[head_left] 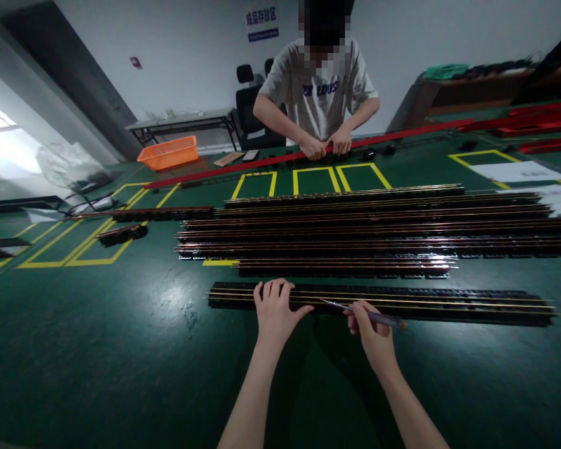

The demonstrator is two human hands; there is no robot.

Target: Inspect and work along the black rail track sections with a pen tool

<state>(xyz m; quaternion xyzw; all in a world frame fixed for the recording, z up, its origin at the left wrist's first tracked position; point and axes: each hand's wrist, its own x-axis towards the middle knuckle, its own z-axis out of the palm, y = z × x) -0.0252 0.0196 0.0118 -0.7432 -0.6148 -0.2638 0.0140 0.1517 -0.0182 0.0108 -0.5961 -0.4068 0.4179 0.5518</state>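
Observation:
A long black strip with brass-coloured rods along its length (430,301) lies crosswise on the green table in front of me. My left hand (275,308) is closed over its left part, fingers across the far edge and thumb pointing right. In my right hand (371,330) is a slim screwdriver (387,319) with a see-through handle. Its thin shaft points left, with the tip at the strip's rods, to the right of my left thumb. Whether the tip touches a rod is too small to tell.
Beyond it lie several similar black strips with copper-coloured rods (308,234). Across the table a co-worker (320,93) grips a long red bar (262,163) with both hands. An orange bin (168,154) stands at the back left. Short dark pieces (121,234) lie left.

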